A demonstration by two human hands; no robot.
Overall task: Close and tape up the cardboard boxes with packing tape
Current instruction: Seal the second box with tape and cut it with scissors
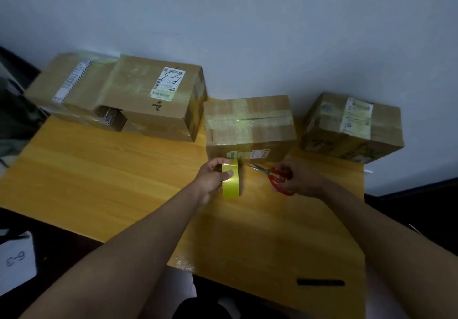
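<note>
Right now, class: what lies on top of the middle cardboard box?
Strips of clear packing tape cross the top of the middle box, one along its flap seam. A small label sits on its front face instead. What is inside cannot be seen; the flaps are shut.

Both bare arms reach forward over the table, wrists close together; left hand is curled round the tape, thumb on its outer face; right hand, just right of the tape, has fingers through the scissors handles.
</note>
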